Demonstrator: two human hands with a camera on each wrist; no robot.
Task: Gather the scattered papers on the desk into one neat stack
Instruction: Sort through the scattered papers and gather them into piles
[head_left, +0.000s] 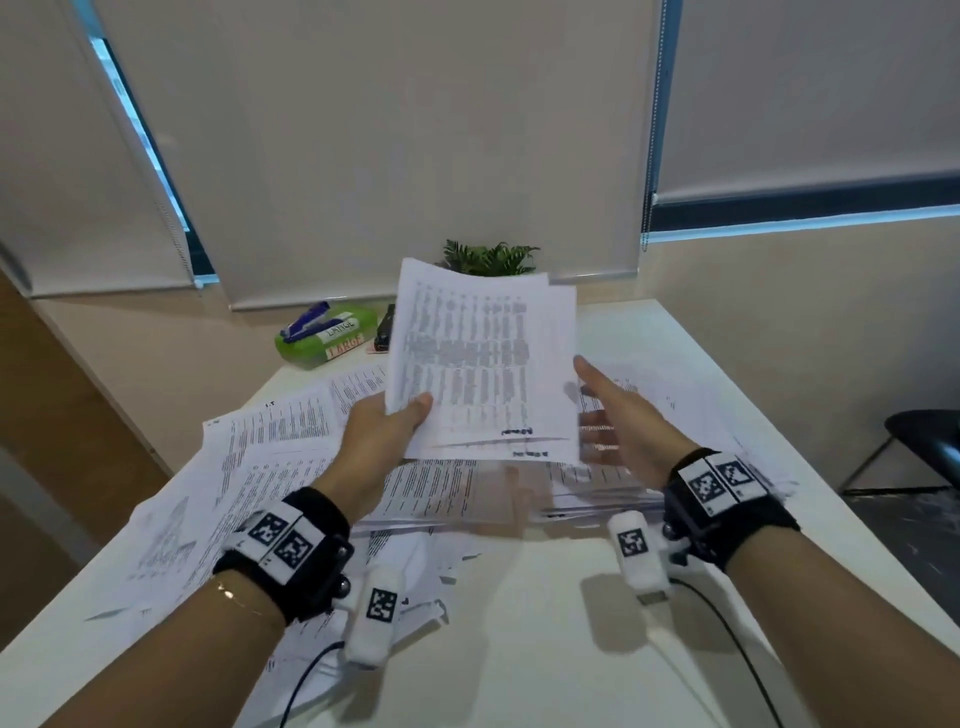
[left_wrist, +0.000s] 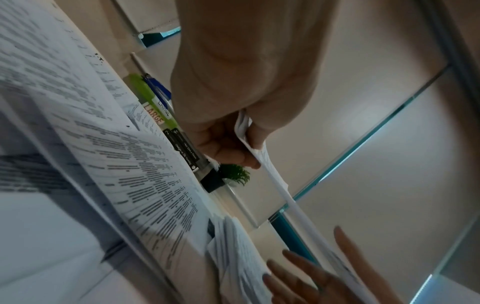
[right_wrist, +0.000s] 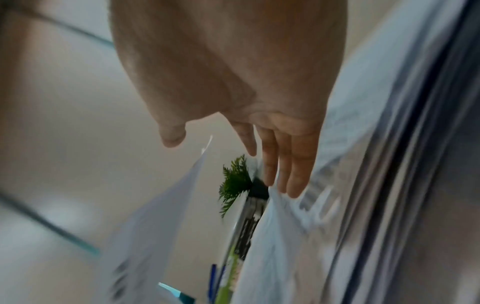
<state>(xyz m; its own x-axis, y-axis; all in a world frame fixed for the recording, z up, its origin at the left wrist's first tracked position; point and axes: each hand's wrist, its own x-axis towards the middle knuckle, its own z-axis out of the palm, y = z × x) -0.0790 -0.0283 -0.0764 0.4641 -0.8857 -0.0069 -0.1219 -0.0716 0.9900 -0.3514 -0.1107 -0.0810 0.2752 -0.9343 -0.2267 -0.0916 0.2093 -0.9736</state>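
I am pinching a thin, floppy sheaf of papers by its lower left corner in my left hand, holding it above the desk, while my right hand, fingers straight and empty, is reaching for the opposite edge to stop the light sheets sagging and sliding apart.

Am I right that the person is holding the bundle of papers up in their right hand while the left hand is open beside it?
Not quite: the hands are swapped. The left hand holds the bundle of papers up, and the right hand is open beside it. The head view shows this.
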